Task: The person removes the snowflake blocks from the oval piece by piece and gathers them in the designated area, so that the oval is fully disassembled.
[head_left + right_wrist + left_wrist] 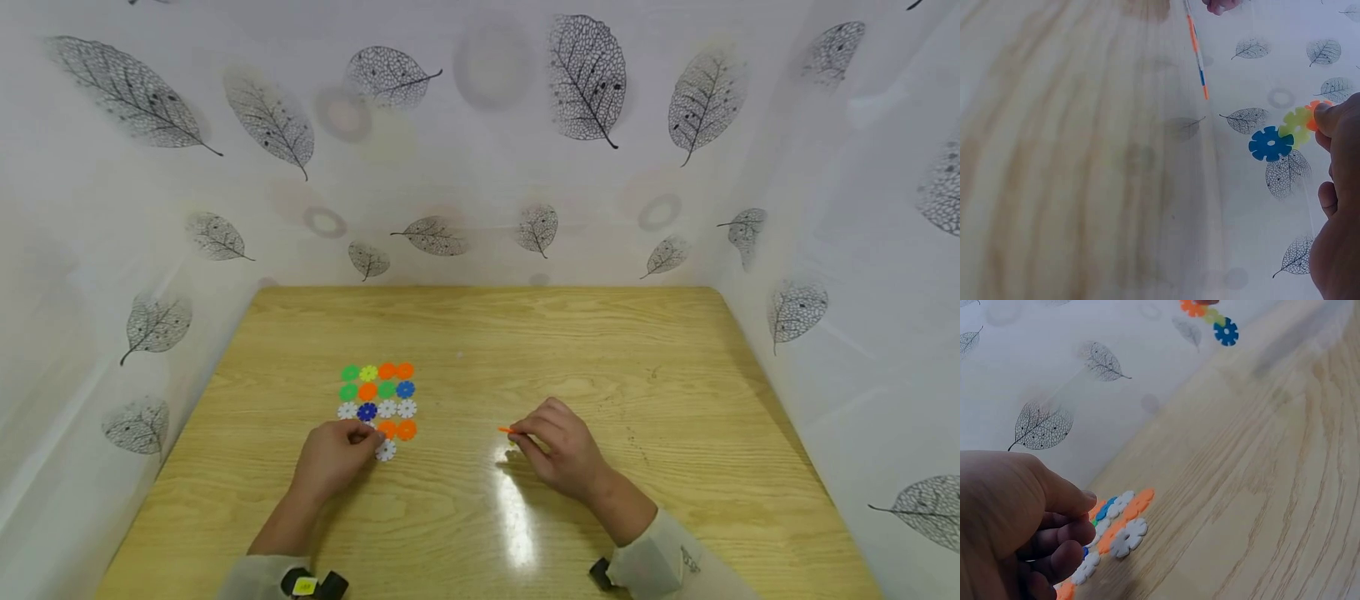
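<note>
Between thumb and fingers my right hand [561,443] pinches the orange end of a short chain of snowflake-shaped plastic discs. Held off the tabletop, the chain joins an orange disc [1314,111], a yellow disc [1295,127] and a blue disc [1261,145]. From the head it appears nearly edge-on. My left hand [336,458] has curled fingers, with thumb and forefinger tips together at the near-left part of a grid of similar discs [386,389]. A white disc [1129,538] lies just beyond those fingertips; I cannot tell whether they pinch a disc. The hand hides part of the grid.
The grid's flat discs are green, yellow, orange, blue and white, in rows on the left half of the wooden table [570,333]. White leaf-printed sheeting [480,167] rises behind the table and along both sides. Dark straps with small devices circle both wrists.
</note>
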The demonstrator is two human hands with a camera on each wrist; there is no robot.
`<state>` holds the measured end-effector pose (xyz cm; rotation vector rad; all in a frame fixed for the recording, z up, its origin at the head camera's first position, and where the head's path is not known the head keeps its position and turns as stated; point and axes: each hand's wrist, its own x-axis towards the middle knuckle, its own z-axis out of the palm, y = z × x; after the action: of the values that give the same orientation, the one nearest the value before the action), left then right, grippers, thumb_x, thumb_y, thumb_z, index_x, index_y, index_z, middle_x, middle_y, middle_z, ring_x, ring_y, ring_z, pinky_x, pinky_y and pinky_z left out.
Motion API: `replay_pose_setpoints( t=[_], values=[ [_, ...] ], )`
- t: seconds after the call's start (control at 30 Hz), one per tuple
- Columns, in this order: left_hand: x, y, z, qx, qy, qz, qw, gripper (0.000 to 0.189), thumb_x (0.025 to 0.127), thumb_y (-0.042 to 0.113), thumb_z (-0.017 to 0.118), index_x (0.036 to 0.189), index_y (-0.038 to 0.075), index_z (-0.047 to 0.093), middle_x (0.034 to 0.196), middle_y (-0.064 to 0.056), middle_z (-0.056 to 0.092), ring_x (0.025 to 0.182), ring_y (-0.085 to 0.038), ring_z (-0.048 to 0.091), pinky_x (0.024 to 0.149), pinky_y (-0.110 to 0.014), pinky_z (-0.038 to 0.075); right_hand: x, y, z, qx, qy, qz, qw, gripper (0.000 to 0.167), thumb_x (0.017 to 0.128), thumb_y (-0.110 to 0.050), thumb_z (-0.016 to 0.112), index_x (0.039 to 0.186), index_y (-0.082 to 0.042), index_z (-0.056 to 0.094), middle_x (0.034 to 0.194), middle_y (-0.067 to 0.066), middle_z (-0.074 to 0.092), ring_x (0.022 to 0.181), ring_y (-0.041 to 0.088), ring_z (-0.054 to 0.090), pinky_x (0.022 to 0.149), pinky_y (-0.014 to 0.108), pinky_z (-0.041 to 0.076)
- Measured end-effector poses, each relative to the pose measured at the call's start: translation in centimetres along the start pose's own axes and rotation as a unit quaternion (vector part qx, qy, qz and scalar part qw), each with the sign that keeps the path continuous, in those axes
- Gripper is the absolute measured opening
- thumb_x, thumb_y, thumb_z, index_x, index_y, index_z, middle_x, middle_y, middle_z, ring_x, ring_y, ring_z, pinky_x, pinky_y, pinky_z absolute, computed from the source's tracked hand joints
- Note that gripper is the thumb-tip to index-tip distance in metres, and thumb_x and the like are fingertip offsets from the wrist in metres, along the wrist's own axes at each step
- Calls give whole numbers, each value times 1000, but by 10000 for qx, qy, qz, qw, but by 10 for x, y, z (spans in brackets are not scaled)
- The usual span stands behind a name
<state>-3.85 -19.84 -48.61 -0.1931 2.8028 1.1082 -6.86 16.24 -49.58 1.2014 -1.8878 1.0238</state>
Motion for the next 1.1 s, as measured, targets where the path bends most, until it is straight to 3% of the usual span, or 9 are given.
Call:
replay_pose_setpoints(
  t=[0.33,0.7,0.9,1.1],
  values=[
    [0,14,8,-224,19,313,9993,14,93,27,79,94,14,78,87,4,73,79,-14,64,70,-32,53,-1,2,0,-9,-59,121,9999,10,87,-6,82,97,-6,78,89,1,72,76,16,62,67,27,50],
    [3,34,25,-715,-180,941,9928,5,94,25,79,95,21,79,88,10,73,80,-9,65,74,-29,55,1,4,1,36,-8,-72,10000,8,92,-7,78,98,-3,78,90,4,73,76,17,63,67,27,51],
    [2,44,32,-1005,-269,1348,9854,5,96,27,77,96,22,78,86,12,72,78,-9,64,69,-28,54,2,5,1,103,44,-123,9999,9,94,-8,77,99,-1,78,91,6,74,77,19,65,67,28,52],
    [4,53,43,-1265,-458,1873,9731,6,97,30,76,97,25,78,86,15,71,75,-10,62,66,-29,53,2,5,2,81,-24,-140,9999,10,93,-5,77,102,0,78,93,7,75,79,20,66,68,28,53]
  ],
)
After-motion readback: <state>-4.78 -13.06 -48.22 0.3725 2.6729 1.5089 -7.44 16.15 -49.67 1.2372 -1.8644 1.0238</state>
